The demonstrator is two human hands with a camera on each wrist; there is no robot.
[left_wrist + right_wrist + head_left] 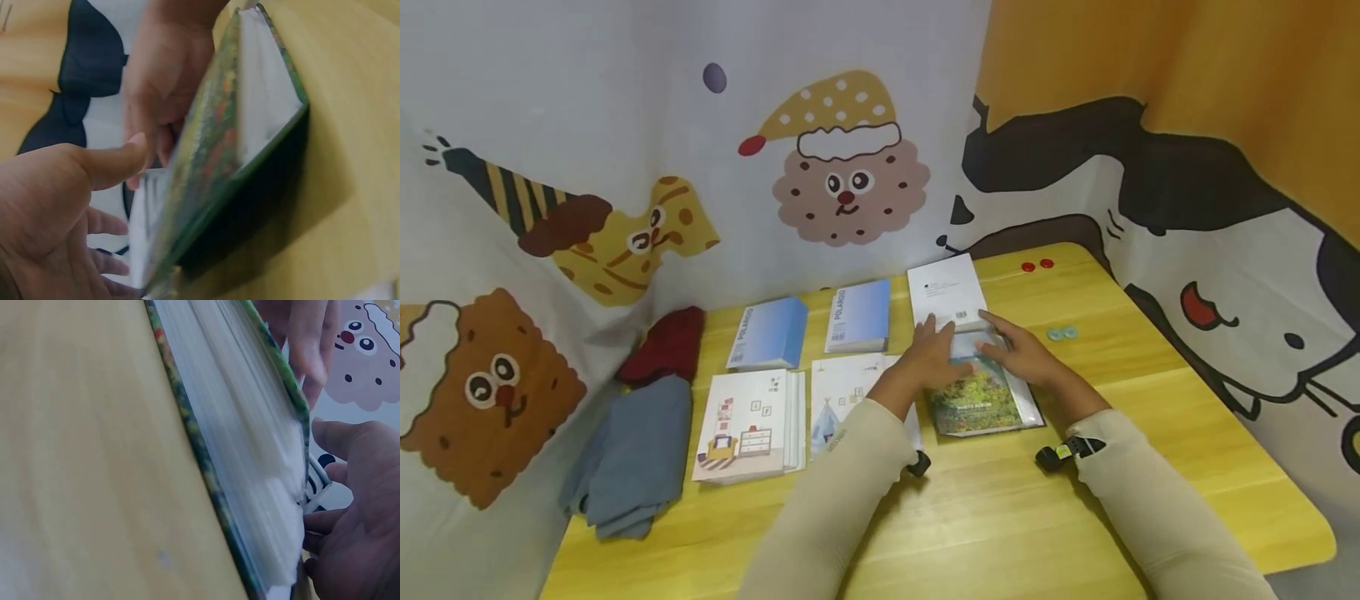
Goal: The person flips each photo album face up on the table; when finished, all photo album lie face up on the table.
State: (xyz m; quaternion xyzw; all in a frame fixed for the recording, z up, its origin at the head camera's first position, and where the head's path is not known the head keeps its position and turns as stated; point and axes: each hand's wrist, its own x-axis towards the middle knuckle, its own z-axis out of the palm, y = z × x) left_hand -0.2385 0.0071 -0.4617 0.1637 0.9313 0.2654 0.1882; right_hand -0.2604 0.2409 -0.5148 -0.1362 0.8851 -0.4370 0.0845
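Note:
A thick photo album [973,400] with a leafy green and yellow cover lies on the table, its white page edges [244,425] facing the right wrist view. My left hand [931,357] reaches over the album's far left part, thumb stretched over the cover. Over its far right corner is my right hand [1022,354], fingers extended toward the other hand. In the right wrist view, the right fingertips [322,522] are right at the album's edge. Just beyond the album lies a white album [946,292], back cover up, with the fingertips of both hands by its near edge.
Two blue POLAROID albums [771,333] [859,315] lie at the back left. Nearer are white illustrated albums [748,425] [842,392], one partly behind my left sleeve. Grey-blue cloth [636,450] and dark red cloth [666,346] lie left. Red discs [1037,266] and pale green discs [1062,333] sit right.

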